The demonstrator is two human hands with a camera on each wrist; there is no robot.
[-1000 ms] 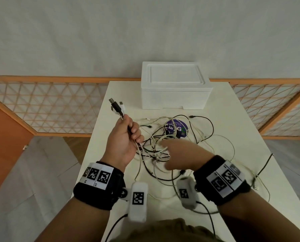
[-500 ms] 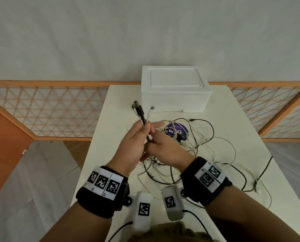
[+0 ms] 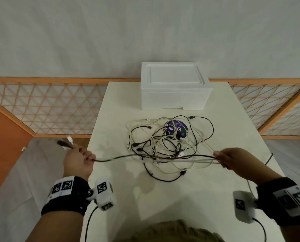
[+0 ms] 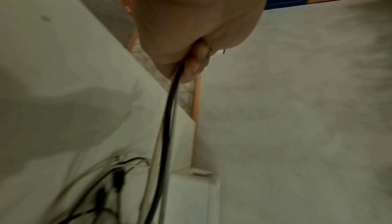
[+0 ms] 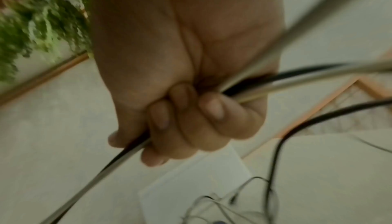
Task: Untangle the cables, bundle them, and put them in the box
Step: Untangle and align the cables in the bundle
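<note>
A tangle of black and white cables (image 3: 165,142) lies mid-table in front of the closed white foam box (image 3: 174,85). My left hand (image 3: 79,159) grips a black cable and a white cable (image 3: 121,158) near their plugs (image 3: 65,143), off the table's left edge. My right hand (image 3: 231,159) grips the same two cables farther along, over the table's right side. The pair runs stretched between my hands, just above the tangle. The left wrist view has the black cable (image 4: 167,118) leaving my fist. In the right wrist view my fingers (image 5: 186,120) curl round both cables.
A purple round tape roll (image 3: 177,129) lies under the tangle. The white table (image 3: 189,198) is narrow, with the floor close on its left. A wooden lattice fence (image 3: 41,109) runs behind. One black cable (image 3: 268,159) hangs over the right edge.
My hands were together over the tangle, holding the plug ends. They have pulled apart, left hand leftward off the table and right hand rightward, drawing the two cables out straight.
</note>
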